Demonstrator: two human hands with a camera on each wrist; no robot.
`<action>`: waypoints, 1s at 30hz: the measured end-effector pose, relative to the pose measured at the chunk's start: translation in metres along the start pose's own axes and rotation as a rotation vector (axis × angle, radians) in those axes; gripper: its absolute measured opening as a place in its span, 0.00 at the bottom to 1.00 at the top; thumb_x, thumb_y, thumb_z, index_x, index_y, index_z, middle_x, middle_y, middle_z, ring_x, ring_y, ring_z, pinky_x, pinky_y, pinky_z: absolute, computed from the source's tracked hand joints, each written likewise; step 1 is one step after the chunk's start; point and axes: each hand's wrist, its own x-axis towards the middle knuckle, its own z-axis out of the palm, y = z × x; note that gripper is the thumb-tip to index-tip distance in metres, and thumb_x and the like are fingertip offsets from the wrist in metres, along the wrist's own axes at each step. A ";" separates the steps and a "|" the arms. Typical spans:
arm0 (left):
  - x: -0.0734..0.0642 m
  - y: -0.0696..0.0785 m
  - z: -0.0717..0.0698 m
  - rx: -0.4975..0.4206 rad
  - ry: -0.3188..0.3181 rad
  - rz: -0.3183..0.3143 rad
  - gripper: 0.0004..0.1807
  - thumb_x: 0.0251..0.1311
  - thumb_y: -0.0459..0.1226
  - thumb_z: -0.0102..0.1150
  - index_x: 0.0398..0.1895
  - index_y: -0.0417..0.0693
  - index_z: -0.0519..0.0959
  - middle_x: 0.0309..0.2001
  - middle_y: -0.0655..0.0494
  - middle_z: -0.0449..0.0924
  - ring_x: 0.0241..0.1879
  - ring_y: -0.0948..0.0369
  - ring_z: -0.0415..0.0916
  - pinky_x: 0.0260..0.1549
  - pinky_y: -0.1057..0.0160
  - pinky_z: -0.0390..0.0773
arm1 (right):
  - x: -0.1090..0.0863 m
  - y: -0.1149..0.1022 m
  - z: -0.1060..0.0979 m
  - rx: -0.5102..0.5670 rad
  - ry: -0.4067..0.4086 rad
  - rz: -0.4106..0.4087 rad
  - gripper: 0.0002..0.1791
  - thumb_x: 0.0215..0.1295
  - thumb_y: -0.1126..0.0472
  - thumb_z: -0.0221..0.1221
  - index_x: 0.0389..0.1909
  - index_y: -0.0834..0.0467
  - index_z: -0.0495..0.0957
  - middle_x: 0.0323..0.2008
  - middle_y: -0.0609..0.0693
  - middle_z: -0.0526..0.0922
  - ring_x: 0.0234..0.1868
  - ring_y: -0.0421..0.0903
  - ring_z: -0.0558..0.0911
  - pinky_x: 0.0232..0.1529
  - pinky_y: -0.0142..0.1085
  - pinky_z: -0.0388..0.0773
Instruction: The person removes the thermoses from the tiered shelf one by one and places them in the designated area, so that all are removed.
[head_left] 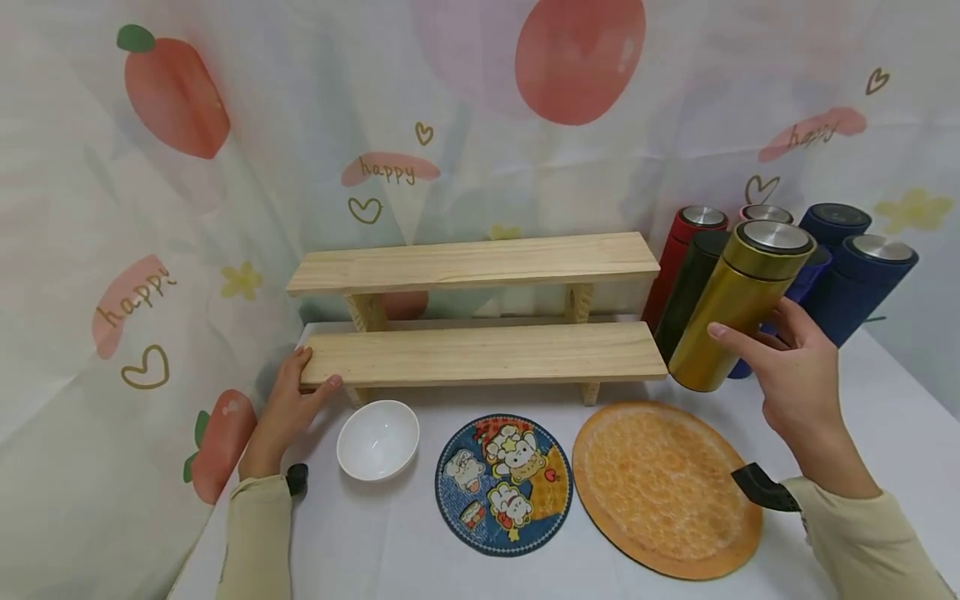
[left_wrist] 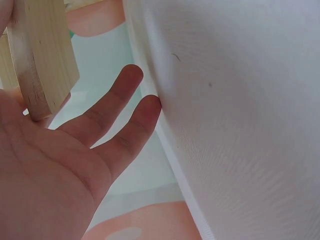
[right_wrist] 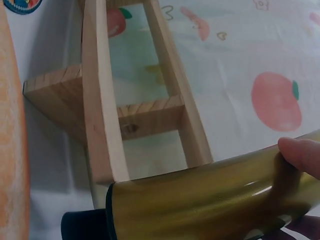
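My right hand grips a gold thermos bottle with a silver lid, thumb on its near side. The bottle tilts beside the right end of a two-tier wooden shelf. In the right wrist view the gold bottle runs across the bottom, near the shelf's end. At the shelf's left end, my left hand holds the lower board. The left wrist view shows the board's corner between the thumb and fingers of the left hand, while two other fingers extend toward the white tablecloth.
Behind the gold bottle stand a red bottle, a dark green one and several others, including a blue bottle. In front of the shelf are a white bowl, a round cartoon mat and a round orange-brown mat.
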 end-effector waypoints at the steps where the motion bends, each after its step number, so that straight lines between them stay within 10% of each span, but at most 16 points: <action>1: 0.000 0.000 0.000 -0.003 -0.001 -0.002 0.54 0.77 0.54 0.62 0.86 0.34 0.43 0.85 0.32 0.35 0.83 0.35 0.38 0.77 0.33 0.46 | 0.001 0.001 -0.001 -0.024 0.003 0.011 0.42 0.71 0.62 0.71 0.83 0.47 0.65 0.79 0.54 0.66 0.65 0.44 0.73 0.78 0.44 0.58; 10: -0.003 0.005 -0.001 0.001 -0.013 -0.018 0.53 0.77 0.53 0.62 0.86 0.35 0.42 0.85 0.32 0.34 0.83 0.35 0.39 0.77 0.33 0.47 | 0.008 0.016 -0.002 -0.246 0.004 0.079 0.44 0.76 0.52 0.67 0.86 0.46 0.57 0.83 0.53 0.62 0.75 0.54 0.67 0.78 0.54 0.61; 30: 0.000 0.002 -0.002 0.030 -0.003 0.009 0.52 0.78 0.51 0.62 0.86 0.33 0.44 0.85 0.31 0.36 0.82 0.34 0.39 0.77 0.33 0.47 | 0.008 0.038 0.000 -0.288 -0.062 0.144 0.50 0.74 0.49 0.69 0.87 0.54 0.52 0.84 0.60 0.55 0.81 0.63 0.58 0.76 0.60 0.61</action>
